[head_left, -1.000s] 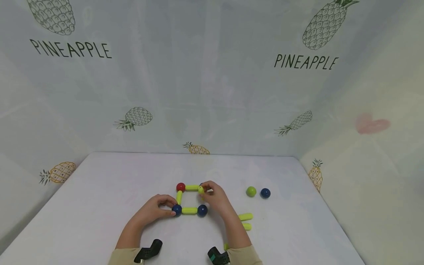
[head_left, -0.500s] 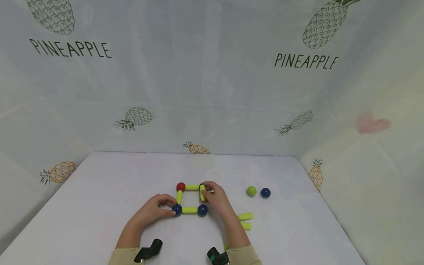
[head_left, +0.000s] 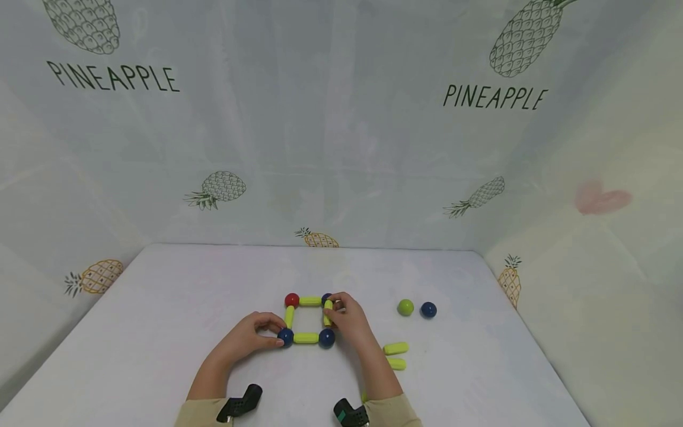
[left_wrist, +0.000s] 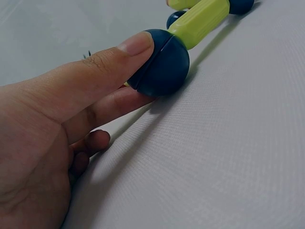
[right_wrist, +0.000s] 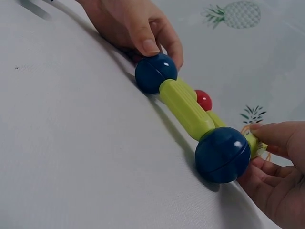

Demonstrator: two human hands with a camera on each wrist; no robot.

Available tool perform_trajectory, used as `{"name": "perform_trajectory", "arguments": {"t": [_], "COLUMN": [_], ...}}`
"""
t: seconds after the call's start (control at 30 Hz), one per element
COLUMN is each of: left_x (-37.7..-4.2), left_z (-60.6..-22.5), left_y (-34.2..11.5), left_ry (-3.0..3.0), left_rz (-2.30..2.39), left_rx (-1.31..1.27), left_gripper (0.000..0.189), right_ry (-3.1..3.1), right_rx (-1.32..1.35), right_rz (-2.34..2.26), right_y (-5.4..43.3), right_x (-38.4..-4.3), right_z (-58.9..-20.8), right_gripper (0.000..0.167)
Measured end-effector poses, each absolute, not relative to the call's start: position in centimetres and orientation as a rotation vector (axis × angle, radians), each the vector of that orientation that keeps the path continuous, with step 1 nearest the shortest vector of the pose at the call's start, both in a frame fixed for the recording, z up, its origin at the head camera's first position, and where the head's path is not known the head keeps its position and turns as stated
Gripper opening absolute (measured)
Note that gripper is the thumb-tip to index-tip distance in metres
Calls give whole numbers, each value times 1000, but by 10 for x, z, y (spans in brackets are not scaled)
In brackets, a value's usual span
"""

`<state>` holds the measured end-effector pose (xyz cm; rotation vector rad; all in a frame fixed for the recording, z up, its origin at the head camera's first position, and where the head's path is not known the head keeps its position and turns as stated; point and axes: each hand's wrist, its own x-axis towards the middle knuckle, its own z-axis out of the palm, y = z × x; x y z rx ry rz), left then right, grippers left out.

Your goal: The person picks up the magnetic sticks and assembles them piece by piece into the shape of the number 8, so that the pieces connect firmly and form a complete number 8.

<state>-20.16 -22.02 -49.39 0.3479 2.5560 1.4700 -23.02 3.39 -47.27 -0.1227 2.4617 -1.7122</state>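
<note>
A square of balls and lime-green rods lies in the middle of the table in the head view. My left hand (head_left: 245,337) pinches the blue ball (head_left: 285,337) at its near left corner; the left wrist view shows the thumb on this ball (left_wrist: 167,69). With thumb and fingers my right hand (head_left: 349,319) holds a lime-green rod (head_left: 328,314) along the right side. One end of that rod is by the far blue ball (head_left: 325,298), the other points at the near right blue ball (head_left: 326,338). A red ball (head_left: 291,300) makes the far left corner.
A green ball (head_left: 405,307) and another blue ball (head_left: 428,310) lie loose to the right. Lime-green rods (head_left: 396,348) lie beside the right forearm, partly hidden by it. A pineapple-print cloth (head_left: 341,148) hangs behind the white table (head_left: 480,367).
The right hand's rod has swung from a raised, tilted pose down into line with the square's right side. My left hand has kept its hold on the blue ball.
</note>
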Motion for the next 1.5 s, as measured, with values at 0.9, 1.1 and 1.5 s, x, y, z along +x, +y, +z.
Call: {"name": "perform_trajectory", "arguments": {"t": [0.9,1.1,1.5], "left_x": [-204,-203,-202], "left_z": [-496,-494,-494], "left_y": [-221,-221,-220], "left_ry": [2561,2561,2564], "left_rz": [1460,1459,1466], "left_rx": [375,382,380], "left_gripper": [33,32,31], "right_ry": [2499,2493,2484], "right_rx": [-78,-47,-52], "right_rz": [-1650,-1650,-1625], "right_y": [36,36,39], "right_x": [-229,-229,-227], "right_z": [-478,-478,-474], "right_gripper": [32,32,32]}}
